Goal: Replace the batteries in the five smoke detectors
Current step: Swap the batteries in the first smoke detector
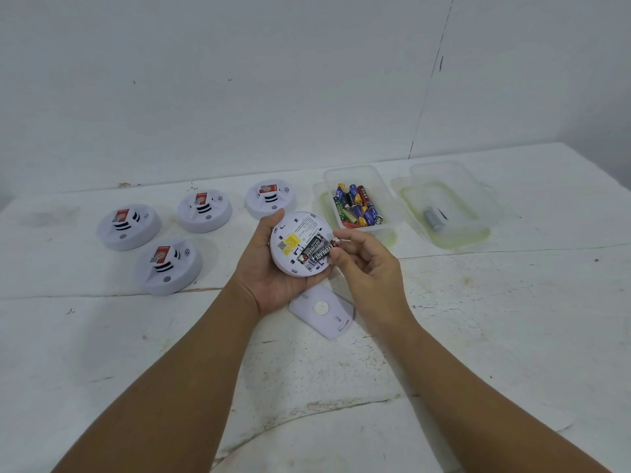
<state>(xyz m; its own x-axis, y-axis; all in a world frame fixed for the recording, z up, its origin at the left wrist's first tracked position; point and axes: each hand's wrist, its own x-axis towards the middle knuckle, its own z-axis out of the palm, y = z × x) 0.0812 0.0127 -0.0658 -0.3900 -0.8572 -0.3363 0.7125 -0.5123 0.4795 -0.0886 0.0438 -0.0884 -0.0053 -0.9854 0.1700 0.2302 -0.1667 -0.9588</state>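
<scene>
The left hand point(269, 278) holds a smoke detector point(300, 244) upside down above the table point(478, 336). The right hand point(365, 264) pinches the end of a black battery point(319, 252) in its slot.

Matt white plastic detector point(300, 244), glossy printed batteries point(316, 252), clear plastic box point(355, 199), scuffed white-painted table point(478, 319)

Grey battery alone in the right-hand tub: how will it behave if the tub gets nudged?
The grey battery lies on its side, so it probably rolls across the clear tub. Nothing touches it to stop it. The walls should keep it in.
</scene>
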